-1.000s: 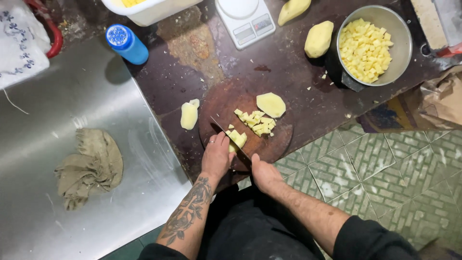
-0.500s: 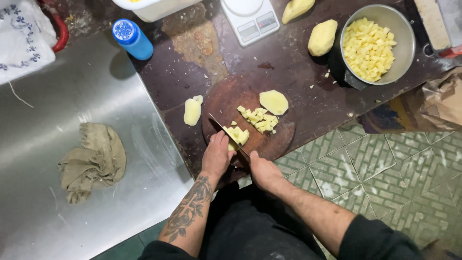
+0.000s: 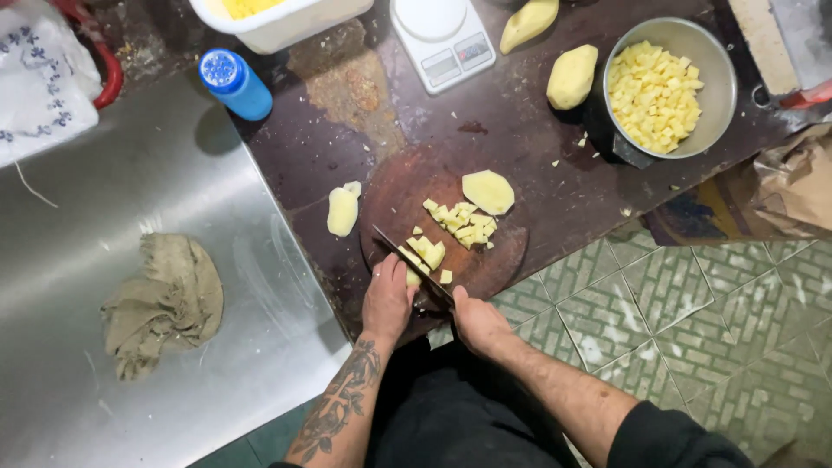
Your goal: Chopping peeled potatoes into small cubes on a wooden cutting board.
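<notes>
Dark desk point(image 3: 537, 147) carries a round cutting board point(image 3: 407, 186). Right hand point(image 3: 475, 319) grips the knife point(image 3: 412, 263) at six o'clock; left hand point(image 3: 387, 295), fingers curled, pins a potato piece point(image 3: 413, 276). Diced potato point(image 3: 465, 223) lies at centre.

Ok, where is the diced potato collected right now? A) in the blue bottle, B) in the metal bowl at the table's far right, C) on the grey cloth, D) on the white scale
B: the metal bowl is filled with yellow potato cubes, with only a small pile on the round cutting board.
</notes>
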